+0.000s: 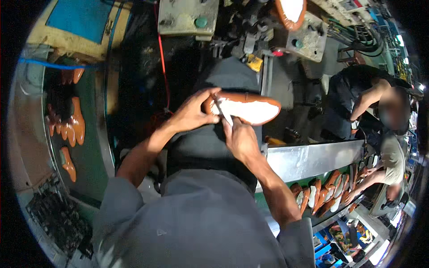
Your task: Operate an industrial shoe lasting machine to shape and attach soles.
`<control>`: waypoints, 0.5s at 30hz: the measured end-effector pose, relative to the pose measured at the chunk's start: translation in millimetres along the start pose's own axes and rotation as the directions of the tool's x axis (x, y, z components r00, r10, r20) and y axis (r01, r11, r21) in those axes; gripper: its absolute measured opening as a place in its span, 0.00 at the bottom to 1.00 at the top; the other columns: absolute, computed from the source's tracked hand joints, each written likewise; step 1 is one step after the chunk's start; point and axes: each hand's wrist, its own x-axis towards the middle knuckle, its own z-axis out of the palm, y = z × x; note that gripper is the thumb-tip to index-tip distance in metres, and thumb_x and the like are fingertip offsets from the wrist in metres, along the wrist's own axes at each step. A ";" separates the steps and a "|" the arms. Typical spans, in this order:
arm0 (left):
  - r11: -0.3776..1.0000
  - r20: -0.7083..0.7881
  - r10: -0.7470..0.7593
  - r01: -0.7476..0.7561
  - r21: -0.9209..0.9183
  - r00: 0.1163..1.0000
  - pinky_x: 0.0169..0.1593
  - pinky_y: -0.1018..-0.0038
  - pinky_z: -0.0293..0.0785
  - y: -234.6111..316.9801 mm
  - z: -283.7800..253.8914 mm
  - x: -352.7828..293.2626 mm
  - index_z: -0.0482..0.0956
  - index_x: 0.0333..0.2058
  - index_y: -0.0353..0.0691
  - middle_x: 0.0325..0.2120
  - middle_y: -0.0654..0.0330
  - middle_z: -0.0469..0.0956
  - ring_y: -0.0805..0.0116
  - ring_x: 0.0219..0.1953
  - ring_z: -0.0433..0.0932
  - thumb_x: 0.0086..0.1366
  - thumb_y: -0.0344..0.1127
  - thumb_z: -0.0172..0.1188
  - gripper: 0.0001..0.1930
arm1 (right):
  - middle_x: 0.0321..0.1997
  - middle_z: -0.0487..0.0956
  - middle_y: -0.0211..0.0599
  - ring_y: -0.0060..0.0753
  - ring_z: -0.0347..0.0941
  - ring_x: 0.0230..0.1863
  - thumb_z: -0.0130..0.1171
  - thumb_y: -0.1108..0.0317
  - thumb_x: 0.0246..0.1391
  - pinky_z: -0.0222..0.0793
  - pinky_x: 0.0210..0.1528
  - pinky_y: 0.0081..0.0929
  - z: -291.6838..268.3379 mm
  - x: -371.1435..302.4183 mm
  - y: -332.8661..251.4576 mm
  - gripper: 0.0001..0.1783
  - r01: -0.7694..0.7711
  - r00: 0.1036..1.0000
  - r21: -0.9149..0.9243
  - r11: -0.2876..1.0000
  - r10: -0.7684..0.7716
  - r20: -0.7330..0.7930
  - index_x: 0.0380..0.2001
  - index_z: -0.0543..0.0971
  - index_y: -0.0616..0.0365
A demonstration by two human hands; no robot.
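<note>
Across my lap lies a brown shoe upper [268, 110], sole side up, its bottom white and ragged along the edge. My left hand [194, 112] is closed round one end of it, thumb and fingers on opposite sides. In my right hand [242, 140] is a thin-bladed knife [226, 113], gripped low on the near side of the shoe. The blade lies across the white bottom close to my left fingers. Most of the knife's handle is hidden in my right fist.
Glossy brown shoes [77, 125] stand on a green belt [91, 156] at the left. A metal sheet [308, 161] is on the right, beside a row of shoes [330, 190]. Two people work there. Ahead are machine parts [250, 42] and another white-bottomed shoe [292, 11].
</note>
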 end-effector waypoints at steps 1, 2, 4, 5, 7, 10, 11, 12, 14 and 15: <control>1.000 -0.013 0.009 -0.010 -0.005 1.000 0.75 0.60 0.69 -11.2 -2.7 -13.8 0.71 0.73 0.33 0.69 0.44 0.77 0.51 0.73 0.74 0.53 0.37 0.83 0.49 | 0.43 0.87 0.66 0.68 0.87 0.43 0.63 0.55 0.73 0.83 0.44 0.57 -16.4 -6.0 -5.1 0.21 0.247 0.937 -0.116 0.962 -0.268 -0.223 0.48 0.84 0.67; 1.000 0.017 0.008 -0.008 -0.016 1.000 0.76 0.60 0.67 -5.8 -11.4 -5.3 0.72 0.73 0.35 0.69 0.45 0.77 0.52 0.73 0.74 0.53 0.36 0.83 0.48 | 0.47 0.87 0.67 0.67 0.87 0.47 0.67 0.56 0.70 0.83 0.46 0.57 -35.5 -7.4 -0.4 0.21 0.431 0.752 -0.282 0.857 -0.514 -0.412 0.49 0.84 0.66; 0.991 0.089 -0.019 0.030 -0.127 0.996 0.78 0.60 0.65 6.7 -34.1 -4.9 0.73 0.73 0.37 0.68 0.45 0.77 0.53 0.73 0.74 0.54 0.39 0.83 0.47 | 0.55 0.84 0.60 0.69 0.84 0.51 0.71 0.59 0.66 0.83 0.51 0.54 -74.8 -21.9 22.1 0.24 0.193 0.943 -0.095 0.977 -0.211 -0.258 0.58 0.82 0.65; 0.993 0.107 0.027 -0.015 -0.113 0.994 0.78 0.59 0.64 -3.2 -38.2 -3.2 0.72 0.74 0.39 0.72 0.45 0.74 0.51 0.75 0.71 0.55 0.43 0.82 0.48 | 0.51 0.85 0.58 0.69 0.84 0.47 0.71 0.59 0.66 0.84 0.50 0.53 -81.0 -10.7 40.3 0.25 0.213 0.878 -0.036 0.976 -0.207 -0.432 0.59 0.82 0.64; 0.982 0.121 0.134 -0.148 0.117 0.984 0.78 0.57 0.65 -10.5 -44.7 10.3 0.69 0.76 0.40 0.74 0.45 0.70 0.49 0.76 0.67 0.57 0.46 0.82 0.50 | 0.43 0.88 0.48 0.45 0.84 0.45 0.72 0.53 0.69 0.81 0.44 0.40 -84.3 15.0 94.3 0.26 0.103 0.957 0.111 0.988 -0.068 -0.282 0.51 0.84 0.71; 0.980 -0.133 -0.134 0.151 0.132 0.982 0.68 0.59 0.76 17.7 -25.2 6.5 0.61 0.79 0.38 0.69 0.45 0.73 0.52 0.70 0.74 0.67 0.42 0.78 0.48 | 0.40 0.90 0.48 0.35 0.87 0.44 0.71 0.40 0.67 0.82 0.48 0.38 -60.2 2.2 133.9 0.36 -0.201 0.978 0.412 0.889 0.162 0.128 0.50 0.86 0.71; 0.947 -0.094 -0.320 0.316 -0.055 0.943 0.67 0.58 0.77 29.7 -15.5 -5.9 0.58 0.80 0.39 0.68 0.46 0.73 0.52 0.69 0.74 0.69 0.41 0.76 0.48 | 0.41 0.90 0.48 0.36 0.87 0.43 0.70 0.36 0.67 0.82 0.48 0.38 -50.5 -7.6 128.2 0.40 -0.161 0.985 0.501 0.851 0.109 0.132 0.50 0.86 0.73; 0.853 -0.019 -0.486 0.469 -0.230 0.874 0.67 0.58 0.77 38.3 -3.5 -18.0 0.54 0.82 0.41 0.67 0.47 0.74 0.53 0.69 0.75 0.72 0.41 0.74 0.48 | 0.41 0.90 0.47 0.35 0.87 0.42 0.70 0.36 0.67 0.82 0.47 0.36 -39.3 -23.3 112.1 0.40 -0.177 0.984 0.582 0.794 0.129 0.123 0.50 0.86 0.73; 0.459 0.387 -0.506 0.621 -0.635 0.770 0.69 0.57 0.78 45.4 40.9 -47.0 0.49 0.83 0.42 0.71 0.46 0.70 0.53 0.69 0.75 0.72 0.42 0.73 0.51 | 0.41 0.91 0.48 0.33 0.87 0.42 0.72 0.40 0.67 0.82 0.46 0.35 -8.8 -54.9 74.0 0.37 -0.286 0.957 0.620 0.731 0.246 0.152 0.53 0.84 0.72; 0.809 -0.016 -0.204 0.159 -0.565 0.979 0.69 0.58 0.78 22.4 81.5 -58.3 0.47 0.83 0.42 0.71 0.50 0.70 0.56 0.69 0.75 0.74 0.37 0.71 0.49 | 0.37 0.90 0.51 0.35 0.87 0.40 0.72 0.43 0.68 0.82 0.45 0.38 -5.9 -69.0 31.4 0.35 -0.205 0.968 0.691 0.693 0.247 0.040 0.52 0.83 0.72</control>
